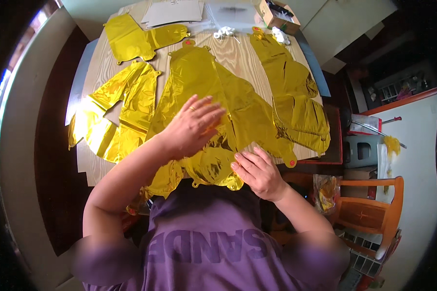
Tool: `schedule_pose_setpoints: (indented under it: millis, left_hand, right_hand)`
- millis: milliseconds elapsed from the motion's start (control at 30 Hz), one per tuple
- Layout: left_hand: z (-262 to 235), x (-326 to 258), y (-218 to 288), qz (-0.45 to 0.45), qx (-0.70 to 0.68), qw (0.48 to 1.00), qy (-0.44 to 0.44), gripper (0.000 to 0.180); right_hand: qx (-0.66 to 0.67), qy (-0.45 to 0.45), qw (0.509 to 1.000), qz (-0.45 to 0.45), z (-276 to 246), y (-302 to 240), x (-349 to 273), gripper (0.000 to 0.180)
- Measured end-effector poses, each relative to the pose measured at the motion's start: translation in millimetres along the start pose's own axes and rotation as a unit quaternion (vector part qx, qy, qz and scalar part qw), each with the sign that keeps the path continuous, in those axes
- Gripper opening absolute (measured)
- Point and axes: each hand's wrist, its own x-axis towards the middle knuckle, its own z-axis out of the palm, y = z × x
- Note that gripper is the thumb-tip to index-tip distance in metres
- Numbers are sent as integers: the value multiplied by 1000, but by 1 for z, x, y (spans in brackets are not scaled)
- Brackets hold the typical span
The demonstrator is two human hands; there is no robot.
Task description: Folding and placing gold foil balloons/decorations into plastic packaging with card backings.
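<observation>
Flat, uninflated gold foil balloons lie on a wood-grain table (pixel 233 53). My left hand (pixel 194 121) is over the large middle balloon (pixel 192 72), fingers stretched and slightly blurred; whether it touches the foil I cannot tell. My right hand (pixel 261 175) lies at the near edge of the foil, fingers extended, fingertips on or just above a crumpled gold balloon (pixel 209 162). That near balloon reaches over the table edge toward my shirt. To the right is another long gold balloon (pixel 291 87) with a red-marked tab.
On the left lie a gold balloon with a gap in its shape (pixel 138 99) and an angular one (pixel 126 39). Grey sheets (pixel 174 13), clear plastic (pixel 233 17), white string (pixel 224 32) and a small box (pixel 279 17) sit at the back. A wooden chair (pixel 369 208) stands at right.
</observation>
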Motion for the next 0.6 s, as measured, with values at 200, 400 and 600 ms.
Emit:
schedule_pose_setpoints:
  millis: [200,400,600]
  left_hand:
    - [-6,-21,-31,-142,43,988,36,61]
    - [2,-26,-41,-125,50,990,46,65]
    - [2,-21,-40,-129,51,990,39,65]
  right_hand:
    - [214,-90,971,63,-36,14,27,52]
    - [289,-7,893,344,-32,98,74,44]
    - [65,-85,903,417,10,160,128,40]
